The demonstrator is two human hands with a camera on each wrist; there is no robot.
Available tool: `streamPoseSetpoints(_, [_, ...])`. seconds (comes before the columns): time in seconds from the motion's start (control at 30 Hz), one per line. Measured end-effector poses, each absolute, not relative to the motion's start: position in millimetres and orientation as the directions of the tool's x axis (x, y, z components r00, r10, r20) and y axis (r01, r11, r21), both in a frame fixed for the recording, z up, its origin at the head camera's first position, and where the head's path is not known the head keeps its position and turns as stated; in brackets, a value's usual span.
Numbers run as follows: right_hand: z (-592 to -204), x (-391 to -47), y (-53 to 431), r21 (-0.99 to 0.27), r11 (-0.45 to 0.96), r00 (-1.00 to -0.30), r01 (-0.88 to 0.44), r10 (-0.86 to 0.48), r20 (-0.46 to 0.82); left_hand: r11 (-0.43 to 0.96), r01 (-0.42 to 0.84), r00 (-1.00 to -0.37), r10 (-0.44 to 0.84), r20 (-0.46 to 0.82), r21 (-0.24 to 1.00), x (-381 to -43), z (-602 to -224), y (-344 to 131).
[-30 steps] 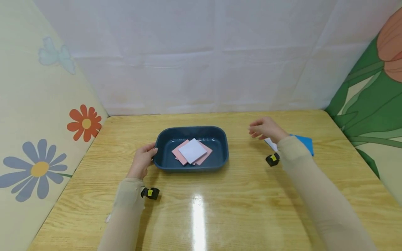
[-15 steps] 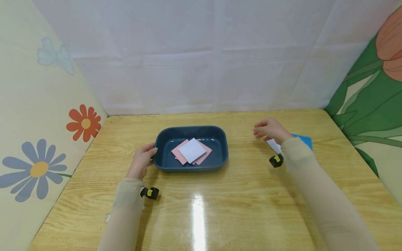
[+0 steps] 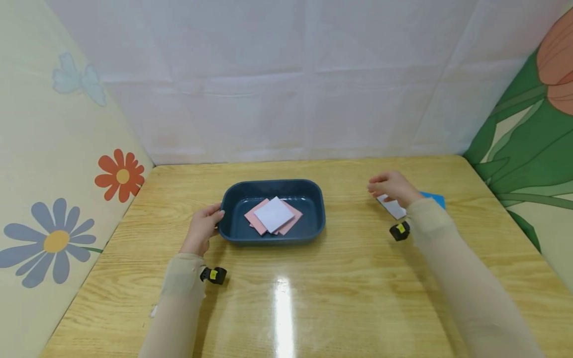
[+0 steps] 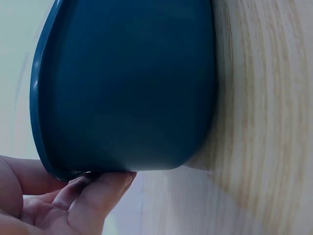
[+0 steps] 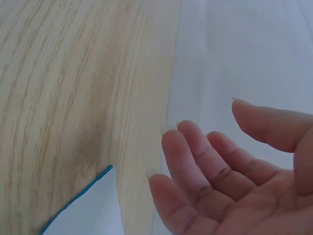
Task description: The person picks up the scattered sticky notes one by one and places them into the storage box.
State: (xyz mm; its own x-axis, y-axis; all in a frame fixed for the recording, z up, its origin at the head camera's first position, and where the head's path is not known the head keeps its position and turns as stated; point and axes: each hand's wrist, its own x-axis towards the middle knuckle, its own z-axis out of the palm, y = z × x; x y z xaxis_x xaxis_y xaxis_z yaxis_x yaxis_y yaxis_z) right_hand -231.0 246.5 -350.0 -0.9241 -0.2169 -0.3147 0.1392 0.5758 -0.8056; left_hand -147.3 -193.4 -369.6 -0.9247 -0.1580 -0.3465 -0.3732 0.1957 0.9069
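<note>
My left hand (image 3: pixel 200 228) pinches the left end of a dark blue rectangular plastic basin (image 3: pixel 270 241); in the left wrist view the thumb and fingers sit on either side of its rim (image 4: pixel 35 93). Inside the basin lie pink square pieces (image 3: pixel 293 223) with a white square piece (image 3: pixel 275 215) on top. On the right, my right hand (image 3: pixel 394 187) hovers above the table, fingers loosely bent and holding nothing. Beneath it lies a flat white piece (image 3: pixel 395 210), which shows a blue edge in the right wrist view. A bright blue piece (image 3: pixel 436 199) is partly hidden by the right wrist.
The wooden table (image 3: pixel 340 298) reaches back to a white cloth backdrop (image 3: pixel 309 99). Painted panels with flowers stand at both sides. A small white scrap (image 3: pixel 154 311) lies beside the left forearm.
My right hand has drifted to the right and slightly toward me, uncovering more of the white piece. The left hand and the basin have stayed in place.
</note>
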Motion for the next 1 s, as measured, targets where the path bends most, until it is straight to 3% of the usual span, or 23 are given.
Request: streamPoseSetpoints(1.0, [-355.2, -227.0, 267.9, -0.773, 0.61, -0.935, 0.176, -0.141, -0.324, 0.196, -0.378, -0.923, -0.156, -0.352, 0.905, -146.1, -368.1, -192.0])
